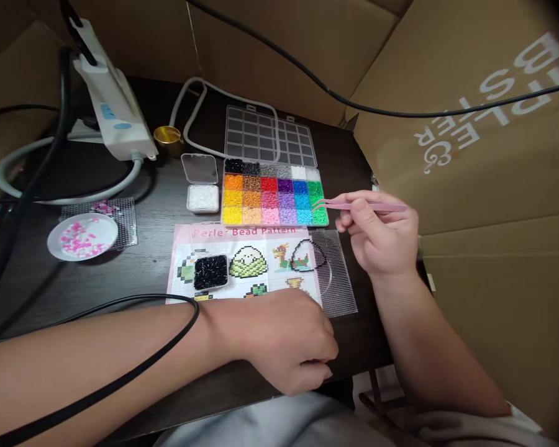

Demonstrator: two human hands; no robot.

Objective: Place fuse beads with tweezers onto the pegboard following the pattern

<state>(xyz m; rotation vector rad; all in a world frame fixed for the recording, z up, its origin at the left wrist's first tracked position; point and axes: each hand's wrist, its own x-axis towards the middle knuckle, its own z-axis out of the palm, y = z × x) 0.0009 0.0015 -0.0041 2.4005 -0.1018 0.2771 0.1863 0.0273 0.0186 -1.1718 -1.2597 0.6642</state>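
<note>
Right hand: the tweezers (361, 205) are held by the right hand (382, 233), whose thumb and fingers are closed firmly around the pink shaft; the two tips are kept slightly apart.
Tweezer tips: they are pointed left, over the right side of the bead box (272, 225), by the blue and green beads – whether any bead is touched cannot be told.
Left hand: the fingers of the left hand (293, 347) are curled in, knuckles up, and nothing is seen in its grip; the lower edge of the pattern sheet (235, 231) is partly covered by it.
Bead box: it is set behind the sheet, with its rows sorted by colour and its clear lid (270, 138) laid back behind it.
Black beads: the black beads (210, 272) are held in a small clear case, which is rested on the sheet.
White beads: the white beads (202, 197) are kept in a like case just left of the bead box, its lid tipped back.
Pegboard: a clear pegboard (342, 273) is laid at the right end of the sheet, and a black bead outline (323, 253) is seen above the printed dragon.
Left of counter: pink and white beads are scattered in a white dish (51, 241), by which a second pegboard (129, 220) is partly covered.
Back of counter: a gold cup (168, 138) is placed near a white power strip (116, 108) – both are stood on the dark counter (151, 273).
</note>
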